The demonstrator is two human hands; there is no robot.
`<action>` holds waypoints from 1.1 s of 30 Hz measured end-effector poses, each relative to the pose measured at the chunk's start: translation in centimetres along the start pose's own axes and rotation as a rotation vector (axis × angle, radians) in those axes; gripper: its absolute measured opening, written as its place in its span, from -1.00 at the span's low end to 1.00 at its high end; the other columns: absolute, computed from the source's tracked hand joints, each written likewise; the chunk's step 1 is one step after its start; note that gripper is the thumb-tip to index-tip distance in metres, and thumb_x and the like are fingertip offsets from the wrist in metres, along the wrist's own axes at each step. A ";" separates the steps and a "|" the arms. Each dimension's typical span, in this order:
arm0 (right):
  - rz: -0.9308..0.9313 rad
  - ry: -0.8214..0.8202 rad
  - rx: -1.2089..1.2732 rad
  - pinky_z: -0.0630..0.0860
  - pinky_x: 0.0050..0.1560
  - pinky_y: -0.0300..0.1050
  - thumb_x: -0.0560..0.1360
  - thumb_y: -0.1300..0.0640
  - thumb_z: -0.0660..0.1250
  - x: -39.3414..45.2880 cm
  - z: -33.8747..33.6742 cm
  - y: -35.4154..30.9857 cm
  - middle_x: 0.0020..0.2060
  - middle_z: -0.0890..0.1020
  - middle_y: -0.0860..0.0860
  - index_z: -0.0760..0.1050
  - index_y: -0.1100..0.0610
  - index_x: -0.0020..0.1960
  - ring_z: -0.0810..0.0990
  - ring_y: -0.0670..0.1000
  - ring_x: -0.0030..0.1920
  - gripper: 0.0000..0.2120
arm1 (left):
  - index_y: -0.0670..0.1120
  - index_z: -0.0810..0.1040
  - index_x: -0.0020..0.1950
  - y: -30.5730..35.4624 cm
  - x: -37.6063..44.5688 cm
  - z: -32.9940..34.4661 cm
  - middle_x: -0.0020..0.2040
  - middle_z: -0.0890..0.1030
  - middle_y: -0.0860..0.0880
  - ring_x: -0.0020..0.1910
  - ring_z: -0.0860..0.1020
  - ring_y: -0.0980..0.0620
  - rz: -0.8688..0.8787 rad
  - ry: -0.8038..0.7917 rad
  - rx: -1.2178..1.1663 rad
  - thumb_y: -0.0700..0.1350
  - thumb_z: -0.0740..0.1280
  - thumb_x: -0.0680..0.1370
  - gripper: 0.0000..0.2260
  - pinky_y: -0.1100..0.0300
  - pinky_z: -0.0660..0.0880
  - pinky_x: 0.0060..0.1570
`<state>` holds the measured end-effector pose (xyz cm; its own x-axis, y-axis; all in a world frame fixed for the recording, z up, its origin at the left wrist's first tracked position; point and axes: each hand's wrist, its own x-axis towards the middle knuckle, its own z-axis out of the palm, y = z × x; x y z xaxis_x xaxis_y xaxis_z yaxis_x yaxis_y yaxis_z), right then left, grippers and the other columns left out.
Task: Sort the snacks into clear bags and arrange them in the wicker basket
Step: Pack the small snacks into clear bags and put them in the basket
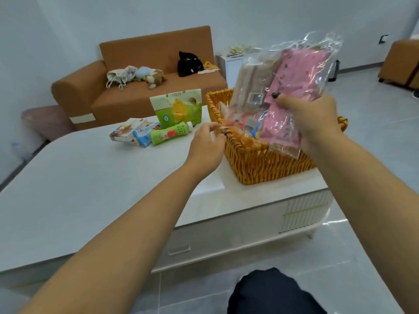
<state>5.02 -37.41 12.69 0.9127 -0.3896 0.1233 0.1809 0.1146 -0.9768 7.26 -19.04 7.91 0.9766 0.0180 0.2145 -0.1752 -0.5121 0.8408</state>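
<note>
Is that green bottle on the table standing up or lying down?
Lying down: the green bottle rests on its side on the table.

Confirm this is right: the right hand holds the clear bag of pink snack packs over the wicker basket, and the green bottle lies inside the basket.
One error: the green bottle lies on the white table, left of the wicker basket, as the head view shows. The right hand holds the clear bag over it.

One wicker basket [260, 164], one filled clear bag [283, 91] held up, two hands, one green pouch [179, 109], one green bottle [170, 133], two small cartons [133, 132], one sofa [127, 96].
</note>
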 end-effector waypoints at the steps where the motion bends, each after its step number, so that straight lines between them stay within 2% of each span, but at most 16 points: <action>1: -0.007 0.038 0.007 0.61 0.06 0.10 0.33 0.19 0.53 1.2 -0.3 -0.1 -0.02 0.67 0.06 0.51 0.14 0.15 0.69 0.08 -0.05 -0.58 | -0.10 0.39 0.40 0.5 0.7 0.6 0.36 0.42 -0.04 0.36 0.37 0.03 0.038 0.007 0.077 -0.14 0.27 0.61 -0.64 0.28 0.25 0.21; 4: -0.017 0.150 0.066 0.63 0.03 0.06 0.22 0.10 0.58 4.9 -1.6 -0.2 -0.01 0.67 0.05 0.50 0.15 0.19 0.69 0.06 -0.06 -0.42 | -0.13 0.44 0.34 2.1 2.6 2.4 0.32 0.42 -0.09 0.37 0.34 -0.04 0.178 0.033 0.246 -0.21 0.28 0.54 -0.65 0.21 0.27 0.32; 6: -0.046 0.226 0.087 0.63 0.03 0.04 0.20 0.10 0.58 6.9 -2.7 -0.1 -0.01 0.66 0.05 0.49 0.12 0.13 0.68 0.05 -0.04 -0.45 | -0.13 0.51 0.23 3.6 3.9 4.0 0.24 0.48 -0.08 0.30 0.39 -0.04 0.291 -0.003 0.303 -0.23 0.25 0.54 -0.73 0.07 0.23 0.40; 7: -0.066 0.262 0.097 0.63 0.04 0.03 0.23 0.14 0.58 7.6 -3.1 -0.2 -0.02 0.64 0.04 0.48 0.08 0.07 0.67 0.04 -0.03 -0.53 | -0.12 0.55 0.18 4.4 4.7 4.8 0.19 0.52 -0.06 0.23 0.43 -0.02 0.330 -0.036 0.329 -0.23 0.23 0.55 -0.76 0.12 0.18 0.38; 9: -0.122 0.311 0.125 0.63 0.02 -0.02 0.27 0.19 0.55 9.1 -3.9 -0.1 -0.05 0.62 0.01 0.43 0.01 -0.03 0.66 0.00 -0.04 -0.61 | -0.12 0.59 0.13 6.0 6.4 6.6 0.09 0.58 -0.04 0.10 0.48 0.02 0.362 -0.113 0.341 -0.24 0.22 0.57 -0.78 0.28 0.24 0.15; 11: -0.172 0.357 0.134 0.64 -0.03 -0.05 0.26 0.21 0.54 10.3 -4.5 0.5 -0.05 0.64 0.04 0.46 0.05 0.01 0.68 -0.01 -0.06 -0.60 | -0.15 0.61 0.08 7.3 7.8 9.0 0.01 0.58 -0.04 0.02 0.51 0.02 0.375 -0.184 0.324 -0.25 0.24 0.55 -0.81 0.20 0.41 0.04; 13: -0.195 0.386 0.146 0.65 -0.05 -0.05 0.24 0.21 0.53 11.3 -5.1 1.7 -0.04 0.64 0.05 0.47 0.06 0.03 0.68 -0.01 -0.07 -0.59 | -0.18 0.62 0.02 7.9 9.1 11.7 -0.02 0.59 -0.05 -0.05 0.54 0.03 0.325 -0.243 0.315 -0.22 0.28 0.54 -0.85 0.20 0.49 -0.04; 15: -0.194 0.412 0.152 0.64 -0.03 -0.04 0.25 0.21 0.53 12.2 -5.9 2.8 -0.03 0.62 0.04 0.43 0.02 -0.03 0.68 -0.01 -0.05 -0.61 | -0.20 0.57 -0.09 8.2 10.4 13.9 -0.07 0.65 -0.14 -0.13 0.65 -0.05 0.199 -0.285 0.239 -0.13 0.31 0.54 -0.85 0.13 0.62 -0.09; 18: -0.224 0.473 0.174 0.64 -0.01 -0.03 0.22 0.17 0.53 14.0 -7.0 3.8 -0.03 0.61 0.03 0.41 0.01 -0.07 0.67 -0.01 -0.04 -0.61 | -0.16 0.38 -0.23 8.1 11.6 15.4 -0.22 0.65 -0.18 -0.29 0.70 -0.09 -0.016 -0.361 0.148 0.06 0.31 0.57 -0.67 0.06 0.67 -0.16; 20: -0.261 0.498 0.133 0.62 0.03 -0.06 0.20 0.13 0.54 15.1 -7.6 4.2 -0.01 0.61 0.01 0.42 -0.02 -0.06 0.66 -0.03 -0.01 -0.60 | -0.15 0.35 -0.21 7.5 12.1 15.7 -0.25 0.63 -0.19 -0.30 0.70 -0.11 -0.111 -0.426 0.146 0.12 0.29 0.56 -0.63 0.04 0.67 -0.16; 23: -0.276 0.484 -0.027 0.62 0.04 -0.07 0.21 0.10 0.53 16.6 -8.2 4.6 -0.02 0.62 -0.03 0.43 -0.06 -0.09 0.64 -0.07 -0.02 -0.63 | -0.21 0.40 -0.08 6.3 12.8 16.1 -0.25 0.68 -0.20 -0.35 0.69 -0.11 -0.190 -0.452 0.072 0.06 0.24 0.58 -0.69 0.07 0.66 -0.20; 25: -0.234 0.431 -0.199 0.62 0.05 0.02 0.20 0.05 0.54 17.4 -8.3 4.8 0.00 0.61 0.01 0.43 -0.06 -0.08 0.63 0.00 0.00 -0.61 | -0.26 0.48 -0.09 5.9 13.1 16.3 -0.36 0.68 -0.17 -0.45 0.66 -0.06 -0.192 -0.417 0.022 -0.04 0.18 0.59 -0.73 0.18 0.61 -0.38; 27: -0.170 0.307 -0.422 0.60 0.05 0.06 0.26 0.07 0.54 17.8 -8.1 5.0 0.01 0.60 0.04 0.47 0.04 0.04 0.61 0.06 0.01 -0.59 | -0.29 0.55 -0.09 5.5 13.3 16.4 -0.42 0.66 -0.13 -0.51 0.62 -0.03 -0.175 -0.386 0.000 -0.12 0.14 0.58 -0.71 0.25 0.52 -0.48; 29: -0.177 0.173 -0.743 0.57 -0.03 0.03 0.34 0.13 0.51 17.7 -7.5 4.8 -0.08 0.58 0.07 0.50 0.13 0.07 0.57 0.10 -0.06 -0.65 | -0.31 0.56 -0.05 5.0 13.5 16.5 -0.42 0.66 -0.13 -0.48 0.63 -0.05 -0.130 -0.358 -0.010 -0.15 0.12 0.58 -0.70 0.19 0.54 -0.42; 31: -0.206 0.070 -1.019 0.53 -0.19 0.02 0.35 0.16 0.45 17.7 -6.4 4.1 -0.24 0.52 0.10 0.48 0.17 -0.07 0.53 0.14 -0.19 -0.78 | -0.31 0.56 -0.02 4.8 13.7 16.3 -0.42 0.66 -0.13 -0.45 0.65 -0.09 -0.066 -0.315 -0.021 -0.14 0.12 0.56 -0.70 0.09 0.59 -0.32; 33: -0.179 -0.024 -1.231 0.46 -0.26 -0.02 0.39 0.18 0.38 17.9 -5.3 3.2 -0.30 0.44 0.10 0.41 0.17 -0.13 0.47 0.13 -0.26 -0.84 | -0.31 0.58 -0.07 4.8 13.8 16.1 -0.44 0.65 -0.12 -0.47 0.65 -0.08 0.021 -0.255 -0.017 -0.11 0.13 0.55 -0.68 0.04 0.62 -0.26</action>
<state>19.99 -48.81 10.90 0.9196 -0.2929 0.2618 -0.1484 -0.8761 -0.4588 21.89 -35.05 6.89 0.9722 -0.2109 0.1013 -0.1957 -0.4957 0.8462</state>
